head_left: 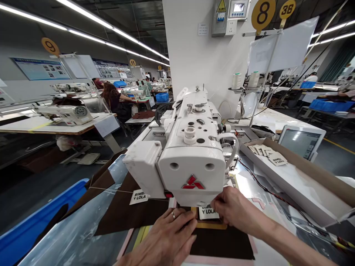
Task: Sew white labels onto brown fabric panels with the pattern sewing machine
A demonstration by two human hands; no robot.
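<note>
A white label [208, 212] printed "BIMBA Y LOLA" lies in a yellow-edged frame [212, 225] under the head of the white sewing machine [192, 177]. My right hand [232, 207] pinches at the label's right edge, its fingertips partly hidden. My left hand [173, 234], with a ring on one finger, rests with fingers stretched flat at the frame's left side, over dark brown fabric [222, 244]. Left of the machine head, a second label [139, 197] sits on another brown fabric piece [119, 214], with threads running from it.
A long open cardboard box [291, 188] holding several loose labels [273, 156] stands at the right, beside a tablet-like screen [301, 142]. Thread cones [236, 81] stand behind. At lower left is a blue bin [36, 225]; wires [256, 179] run along the right. Other people work farther back.
</note>
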